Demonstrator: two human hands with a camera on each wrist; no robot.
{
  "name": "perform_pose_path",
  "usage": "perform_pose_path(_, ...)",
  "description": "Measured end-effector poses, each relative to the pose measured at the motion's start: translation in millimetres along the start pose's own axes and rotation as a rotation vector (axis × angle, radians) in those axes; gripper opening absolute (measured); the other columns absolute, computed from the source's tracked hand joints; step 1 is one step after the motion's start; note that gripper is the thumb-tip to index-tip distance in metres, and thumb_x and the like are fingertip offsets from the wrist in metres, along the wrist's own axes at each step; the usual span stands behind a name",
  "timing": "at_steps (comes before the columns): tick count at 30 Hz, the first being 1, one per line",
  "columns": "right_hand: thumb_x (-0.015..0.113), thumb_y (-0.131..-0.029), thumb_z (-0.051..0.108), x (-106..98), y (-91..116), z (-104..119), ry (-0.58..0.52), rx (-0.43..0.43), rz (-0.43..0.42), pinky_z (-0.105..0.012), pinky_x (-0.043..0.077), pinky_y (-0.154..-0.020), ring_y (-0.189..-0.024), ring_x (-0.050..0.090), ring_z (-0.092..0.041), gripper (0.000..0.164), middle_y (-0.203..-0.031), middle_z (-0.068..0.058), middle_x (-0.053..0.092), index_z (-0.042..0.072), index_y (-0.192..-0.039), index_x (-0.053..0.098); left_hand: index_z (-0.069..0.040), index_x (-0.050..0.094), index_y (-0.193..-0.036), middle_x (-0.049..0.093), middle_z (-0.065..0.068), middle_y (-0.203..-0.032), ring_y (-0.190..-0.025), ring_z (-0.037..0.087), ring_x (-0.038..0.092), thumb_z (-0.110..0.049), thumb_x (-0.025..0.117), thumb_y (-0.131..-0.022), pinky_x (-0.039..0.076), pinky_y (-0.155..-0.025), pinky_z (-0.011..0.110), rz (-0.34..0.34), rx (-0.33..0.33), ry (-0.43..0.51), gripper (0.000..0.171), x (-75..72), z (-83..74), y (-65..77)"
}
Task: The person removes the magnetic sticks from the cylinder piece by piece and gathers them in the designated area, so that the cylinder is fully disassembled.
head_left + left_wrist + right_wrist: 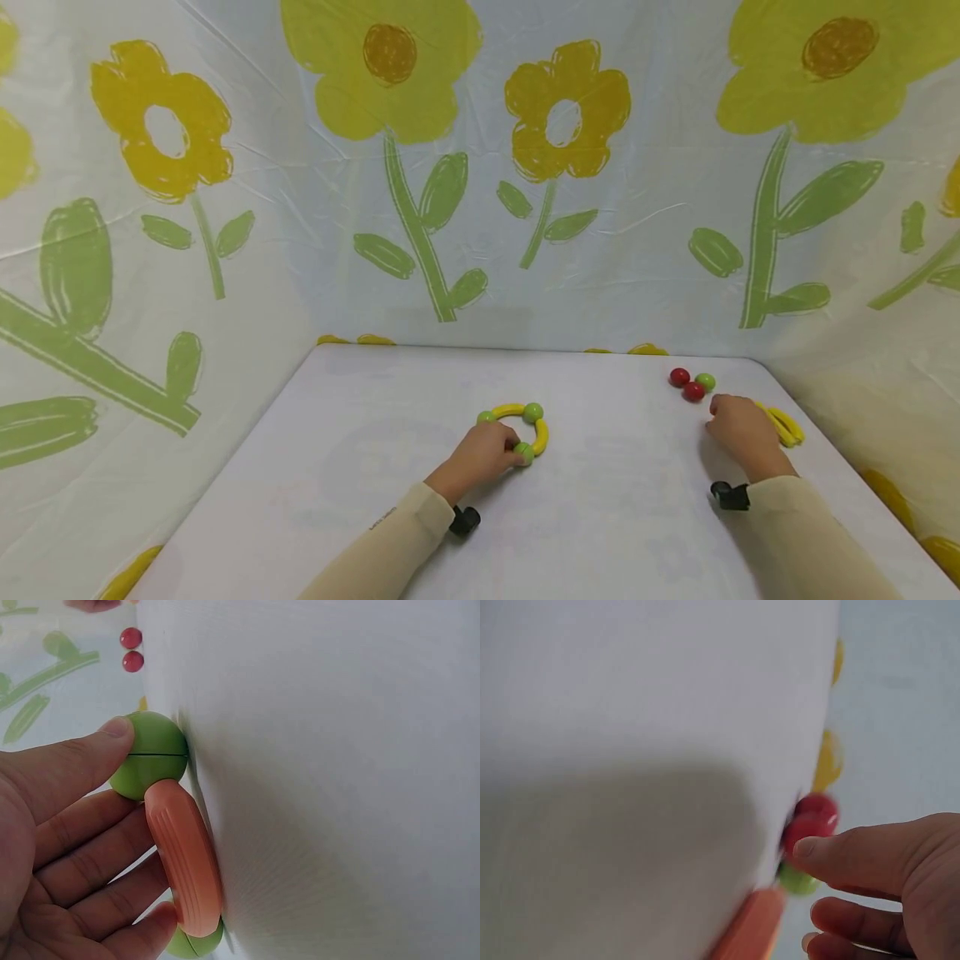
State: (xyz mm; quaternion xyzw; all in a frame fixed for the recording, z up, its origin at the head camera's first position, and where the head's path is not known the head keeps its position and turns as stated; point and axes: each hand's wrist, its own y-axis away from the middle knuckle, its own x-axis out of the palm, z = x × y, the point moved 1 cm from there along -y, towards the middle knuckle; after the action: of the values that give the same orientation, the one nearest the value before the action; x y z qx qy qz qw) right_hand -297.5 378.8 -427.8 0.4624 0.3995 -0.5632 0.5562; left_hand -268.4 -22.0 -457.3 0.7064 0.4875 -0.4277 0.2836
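On the white table, my left hand (pixel 483 450) holds a toy ring of green balls and curved pieces. Its thumb presses a green ball (pixel 154 754) of the ring, while the other fingers lie behind the orange curved piece (pixel 184 859) joined to it. Yellow curved pieces (pixel 541 437) form the ring's far side. At the right, my right hand (pixel 742 429) is low over the table with fingers loosely bent and nothing visible between them. Its thumb overlaps a red ball (pixel 810 825) in the right wrist view; a blurred orange curved piece (pixel 751 926) lies near the fingertips.
Two red balls (pixel 693 391) and a loose green ball (pixel 705 382) sit together beyond my right hand. Yellow curved pieces (pixel 786 427) lie just right of it, by the table's right edge. A flower-printed cloth (pixel 637 275) hangs around the table's back and sides.
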Motion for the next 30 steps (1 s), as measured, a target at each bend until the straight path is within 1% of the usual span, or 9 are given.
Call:
perform_pose_path(3, 0.070, -0.085, 0.011, 2, 0, 26, -0.028, -0.069, -0.034, -0.043, 0.053, -0.069, -0.077, 0.056, -0.030, 0.031, -0.093, -0.023, 0.064, -0.008, -0.108, 0.061, -0.013, 0.075, -0.098, 0.067, -0.009, -0.084, -0.073, 0.003, 0.054, -0.031, 0.076, -0.083, 0.048, -0.068, 0.022, -0.008, 0.002, -0.005, 0.023, 0.1, 1.3, -0.3)
perform_pose_path(6, 0.070, -0.086, 0.012, 8, 3, 61, -0.086, -0.177, -0.050, -0.037, 0.054, -0.066, -0.075, 0.057, -0.025, 0.027, -0.092, -0.017, 0.065, -0.003, -0.108, 0.064, -0.013, 0.075, -0.099, 0.068, -0.008, -0.085, -0.075, 0.003, 0.054, -0.032, 0.076, -0.083, 0.048, -0.070, 0.023, -0.012, 0.005, -0.005, 0.024, -0.5, 1.3, 0.1)
perform_pose_path(8, 0.070, -0.086, 0.013, 15, 5, 86, -0.126, -0.254, -0.043, -0.034, 0.054, -0.066, -0.076, 0.057, -0.022, 0.026, -0.091, -0.013, 0.065, 0.000, -0.108, 0.066, -0.012, 0.075, -0.099, 0.068, -0.008, -0.085, -0.074, 0.004, 0.054, -0.032, 0.075, -0.084, 0.048, -0.069, 0.023, -0.008, 0.004, -0.002, 0.025, -0.7, 0.7, 0.8)
perform_pose_path(12, 0.071, -0.086, 0.015, 36, 9, 137, -0.211, -0.343, 0.001, -0.030, 0.051, -0.066, -0.078, 0.056, -0.017, 0.023, -0.088, -0.004, 0.065, 0.005, -0.106, 0.068, -0.012, 0.075, -0.099, 0.067, -0.008, -0.083, -0.073, 0.004, 0.053, -0.032, 0.075, -0.084, 0.047, -0.068, 0.022, -0.001, 0.002, -0.008, 0.026, -0.2, -0.2, 0.7)
perform_pose_path(16, 0.072, -0.085, 0.019, 56, 10, 179, -0.261, -0.357, 0.028, -0.028, 0.048, -0.064, -0.075, 0.056, -0.014, 0.019, -0.084, 0.000, 0.065, 0.009, -0.100, 0.069, -0.012, 0.075, -0.098, 0.067, -0.008, -0.081, -0.071, 0.004, 0.052, -0.032, 0.076, -0.083, 0.046, -0.067, 0.022, -0.001, 0.008, -0.011, 0.025, -0.2, 0.1, -0.7)
perform_pose_path(19, 0.073, -0.084, 0.022, 69, 8, 200, -0.261, -0.338, 0.031, -0.027, 0.046, -0.060, -0.070, 0.055, -0.014, 0.015, -0.079, 0.000, 0.063, 0.010, -0.090, 0.068, -0.012, 0.075, -0.095, 0.068, -0.008, -0.080, -0.068, 0.004, 0.053, -0.031, 0.076, -0.083, 0.046, -0.065, 0.021, -0.004, 0.028, -0.007, 0.023, 0.0, 0.7, -1.7)
perform_pose_path(24, 0.075, -0.082, 0.024, 81, 5, 216, -0.236, -0.265, 0.044, -0.025, 0.041, -0.054, -0.063, 0.052, -0.015, 0.021, -0.070, -0.002, 0.059, 0.009, -0.078, 0.061, -0.011, 0.075, -0.093, 0.069, -0.008, -0.077, -0.064, 0.003, 0.051, -0.029, 0.076, -0.083, 0.044, -0.062, 0.019, -0.013, 0.059, 0.005, 0.021, 0.3, 0.2, -1.2)
perform_pose_path(26, 0.076, -0.082, 0.023, 82, 5, 219, -0.229, -0.238, 0.047, -0.025, 0.041, -0.054, -0.063, 0.052, -0.015, 0.022, -0.070, -0.002, 0.058, 0.008, -0.077, 0.060, -0.011, 0.075, -0.089, 0.066, -0.009, -0.073, -0.061, 0.004, 0.049, -0.028, 0.076, -0.083, 0.042, -0.060, 0.019, -0.022, 0.065, 0.001, 0.018, 0.3, -1.1, -0.1)
perform_pose_path(30, 0.077, -0.081, 0.020, 81, 3, 223, -0.229, -0.226, 0.053, -0.025, 0.043, -0.054, -0.064, 0.053, -0.016, 0.020, -0.072, -0.003, 0.059, 0.007, -0.079, 0.062, -0.013, 0.072, -0.081, 0.056, -0.010, -0.062, -0.056, 0.004, 0.043, -0.029, 0.074, -0.084, 0.036, -0.053, 0.019, -0.024, 0.054, -0.034, 0.016, -1.1, -7.0, 3.2)
